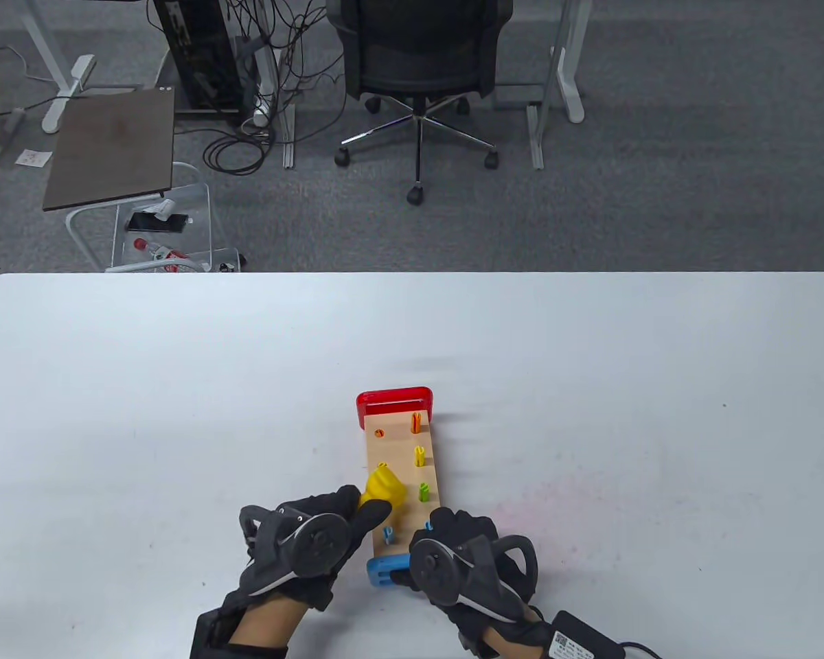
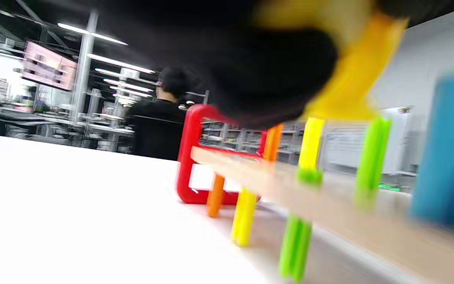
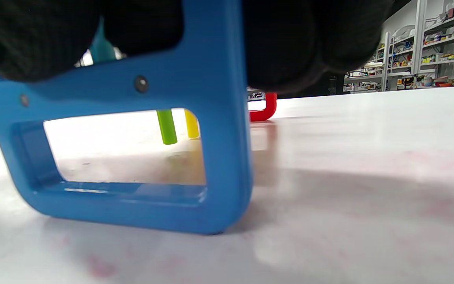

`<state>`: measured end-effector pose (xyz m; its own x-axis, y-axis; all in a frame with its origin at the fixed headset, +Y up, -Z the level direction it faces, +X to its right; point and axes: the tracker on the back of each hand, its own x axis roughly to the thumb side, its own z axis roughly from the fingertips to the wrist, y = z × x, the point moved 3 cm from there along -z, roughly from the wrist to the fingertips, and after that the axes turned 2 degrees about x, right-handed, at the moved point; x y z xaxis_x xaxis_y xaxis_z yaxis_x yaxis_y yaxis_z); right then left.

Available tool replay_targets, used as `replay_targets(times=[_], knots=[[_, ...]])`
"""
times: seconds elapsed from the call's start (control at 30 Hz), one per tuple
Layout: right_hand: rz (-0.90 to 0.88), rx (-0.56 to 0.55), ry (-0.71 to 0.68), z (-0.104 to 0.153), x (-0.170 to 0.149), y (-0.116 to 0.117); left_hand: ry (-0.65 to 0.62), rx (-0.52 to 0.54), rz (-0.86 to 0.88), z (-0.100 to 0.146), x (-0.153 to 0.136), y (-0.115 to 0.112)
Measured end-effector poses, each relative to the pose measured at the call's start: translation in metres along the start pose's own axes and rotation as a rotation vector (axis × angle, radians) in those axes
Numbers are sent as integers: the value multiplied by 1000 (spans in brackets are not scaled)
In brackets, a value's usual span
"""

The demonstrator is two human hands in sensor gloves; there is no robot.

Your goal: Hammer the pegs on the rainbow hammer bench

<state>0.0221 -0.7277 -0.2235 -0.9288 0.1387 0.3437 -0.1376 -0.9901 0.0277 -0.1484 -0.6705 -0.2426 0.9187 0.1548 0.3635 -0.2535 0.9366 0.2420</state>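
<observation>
My left hand [image 1: 302, 549] grips the yellow hammer [image 1: 383, 489] over the bench [image 1: 402, 480]; my right hand [image 1: 463, 559] clamps its blue end [image 1: 386, 571]. A skewed blow could jam the green peg [image 1: 424, 491].

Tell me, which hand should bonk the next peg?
Left, probably. The left hand grips the yellow hammer over the bench, while the right hand holds the blue end frame.

Overhead table view; two low wrist views sharing bench [image 1: 402, 473].
</observation>
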Motion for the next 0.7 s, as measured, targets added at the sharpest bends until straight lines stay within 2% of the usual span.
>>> replay_targets(times=[0.03, 0.13, 0.23, 0.3, 0.33, 0.37, 0.4, 0.43, 0.47, 0.5, 0.53, 0.57, 0.63, 0.7], knots=[[-2, 1, -1, 0, 0, 0, -33, 156, 28, 1, 6, 19], [-2, 1, -3, 0, 0, 0, -65, 342, 102, 5, 13, 57], [-2, 1, -4, 0, 0, 0, -105, 459, 140, 13, 14, 73], [0, 1, -5, 0, 0, 0, -100, 452, 111, 13, 9, 65], [1, 1, -5, 0, 0, 0, -94, 407, 97, 11, 7, 55], [0, 1, -4, 0, 0, 0, -92, 251, 39, 2, 7, 28], [1, 1, -4, 0, 0, 0, -77, 4, -62, -6, 5, -7], [2, 1, -5, 0, 0, 1, -29, -422, -233, -2, -1, -71], [2, -2, -5, 0, 0, 0, 80, -243, -269, 19, -13, -40], [2, 1, -5, 0, 0, 0, -111, -18, -1, -1, -5, -31], [5, 1, -3, 0, 0, 1, -74, -154, -32, -6, 4, -29], [4, 0, -5, 0, 0, 1, -65, -95, -103, 1, 9, -16], [4, 1, -5, 0, 0, 1, -181, 169, -150, 3, 19, 10], [3, 1, -5, 0, 0, 1, -121, 222, -63, 6, 21, 31]])
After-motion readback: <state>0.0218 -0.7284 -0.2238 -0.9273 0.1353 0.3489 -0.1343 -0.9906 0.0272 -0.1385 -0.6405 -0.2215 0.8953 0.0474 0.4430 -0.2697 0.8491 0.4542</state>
